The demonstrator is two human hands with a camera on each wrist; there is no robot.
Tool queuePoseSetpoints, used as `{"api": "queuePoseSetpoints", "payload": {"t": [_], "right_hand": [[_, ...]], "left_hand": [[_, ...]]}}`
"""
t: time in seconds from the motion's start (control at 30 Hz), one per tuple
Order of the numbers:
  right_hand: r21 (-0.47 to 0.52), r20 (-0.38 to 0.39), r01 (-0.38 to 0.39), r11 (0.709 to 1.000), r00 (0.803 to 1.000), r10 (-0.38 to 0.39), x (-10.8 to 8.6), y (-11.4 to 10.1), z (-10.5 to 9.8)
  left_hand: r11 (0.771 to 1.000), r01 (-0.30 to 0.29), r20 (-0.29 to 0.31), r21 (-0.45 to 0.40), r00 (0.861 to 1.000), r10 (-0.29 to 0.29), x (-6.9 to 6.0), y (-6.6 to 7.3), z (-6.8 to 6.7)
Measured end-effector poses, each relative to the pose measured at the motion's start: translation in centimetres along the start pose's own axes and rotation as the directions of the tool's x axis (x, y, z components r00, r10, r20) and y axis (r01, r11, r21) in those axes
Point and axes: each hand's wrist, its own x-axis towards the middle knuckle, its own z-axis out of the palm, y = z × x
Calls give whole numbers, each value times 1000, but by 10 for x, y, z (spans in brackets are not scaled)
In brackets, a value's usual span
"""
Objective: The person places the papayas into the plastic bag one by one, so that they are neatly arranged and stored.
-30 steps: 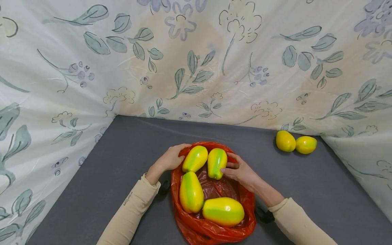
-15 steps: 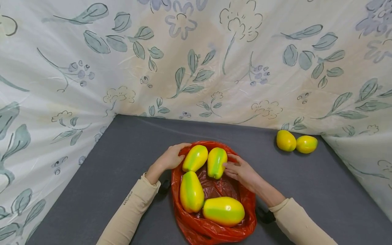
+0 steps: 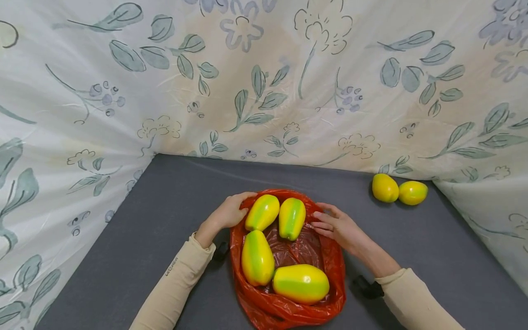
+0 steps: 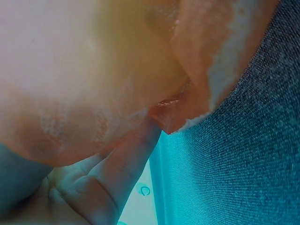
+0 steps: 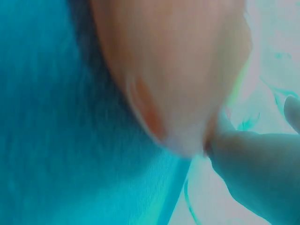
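A red plastic bag (image 3: 288, 316) stands with its mouth wide, holding several yellow-green papayas: one upper left (image 3: 262, 213), one upper right (image 3: 292, 219), one lower left (image 3: 258, 258) and one lying across the bottom (image 3: 301, 284). My left hand (image 3: 224, 213) grips the bag's upper-left rim, thumb on the inner side. In the left wrist view its fingers (image 4: 126, 164) lie against the bag (image 4: 70, 126). Over the right rim is my right hand (image 3: 344, 229), fingers loosely spread and apart from the fruit. The right wrist view is blurred, with a finger (image 5: 262, 164) beside the bag (image 5: 173, 84).
Two more yellow fruits, one (image 3: 385, 188) beside the other (image 3: 413, 193), lie at the back right of the dark grey table (image 3: 185, 178). Flower-patterned cloth (image 3: 264, 82) rises behind and along both sides.
My right hand has let go of the upper-right papaya and moved right to the bag's rim. The left hand and the papayas stay in place.
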Motion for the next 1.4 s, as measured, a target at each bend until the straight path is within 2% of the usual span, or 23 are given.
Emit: {"api": "queuePoseSetpoints", "payload": {"t": [0.13,0.37,0.5,0.63,0.77,1.0,1.17,1.33,1.4], "right_hand": [[16,-21,20,1000,1000,-20,-2,-4,-16],[31,-102,41,999,994,-37,-5,-6,-45],[100,-172,38,994,985,-20,-6,-6,-60],[190,-260,48,981,966,3,-5,-5,-73],[275,-367,60,960,929,48,-2,-5,-83],[392,-534,90,916,833,147,1,-5,-100],[429,-595,119,896,783,181,3,-2,-111],[435,-649,135,891,732,206,3,2,-121],[423,-664,135,896,720,204,3,4,-125]], "left_hand": [[1000,1,-3,4,1000,-1,0,-1,0],[1000,6,-6,4,1000,-6,-1,-1,0],[1000,6,-5,8,1000,-5,-1,-2,-1],[1000,4,-9,11,1000,-4,-2,-3,-1],[1000,2,-9,11,1000,-2,-2,-4,-1],[1000,3,-7,5,1000,-3,-2,-4,-1],[1000,21,-2,-3,1000,-21,-3,-3,-1],[1000,15,9,-1,1000,-15,-1,-1,-1],[1000,13,12,-6,1000,-13,-1,-1,-1]]}}
